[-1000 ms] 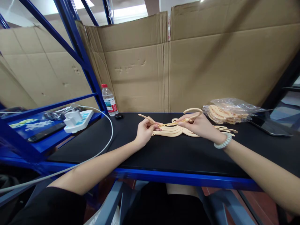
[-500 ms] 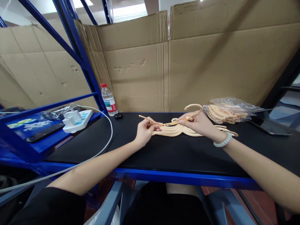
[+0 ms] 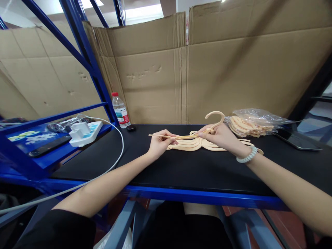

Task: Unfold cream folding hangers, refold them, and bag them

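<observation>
We see a beige hanger (image 3: 187,137) held just above the stacked hangers (image 3: 188,146), its long axis running left to right, almost level. Its hook rises at the right end and curls over toward our left; a thin tip juts leftward past our left hand (image 3: 161,144). We grip the hanger's left part with that hand's fingers and pinch it near the hook with our right hand (image 3: 219,136). Beneath lies the black tabletop (image 3: 176,173).

Workshop space with blue racking (image 3: 96,71), cardboard partitions (image 3: 150,86)
</observation>
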Demonstrator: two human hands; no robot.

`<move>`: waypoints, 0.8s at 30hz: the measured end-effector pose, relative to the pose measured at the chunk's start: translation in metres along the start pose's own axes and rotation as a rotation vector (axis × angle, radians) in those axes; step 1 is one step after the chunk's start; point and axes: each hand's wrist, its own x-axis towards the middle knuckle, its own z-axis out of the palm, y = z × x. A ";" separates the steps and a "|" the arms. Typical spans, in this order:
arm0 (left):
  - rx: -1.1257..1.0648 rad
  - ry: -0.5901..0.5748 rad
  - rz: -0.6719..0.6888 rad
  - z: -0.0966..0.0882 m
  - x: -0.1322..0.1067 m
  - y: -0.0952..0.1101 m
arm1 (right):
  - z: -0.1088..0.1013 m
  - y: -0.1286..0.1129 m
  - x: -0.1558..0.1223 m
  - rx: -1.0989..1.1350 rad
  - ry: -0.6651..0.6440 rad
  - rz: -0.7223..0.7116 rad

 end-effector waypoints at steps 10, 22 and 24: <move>0.131 -0.074 0.073 0.000 -0.002 0.003 | -0.002 -0.004 -0.001 -0.005 0.031 0.030; 0.237 0.018 0.141 0.002 -0.001 0.003 | 0.003 -0.005 -0.004 0.039 0.093 0.058; 0.227 0.019 0.151 0.002 0.000 0.001 | 0.004 -0.006 -0.004 0.024 0.097 0.049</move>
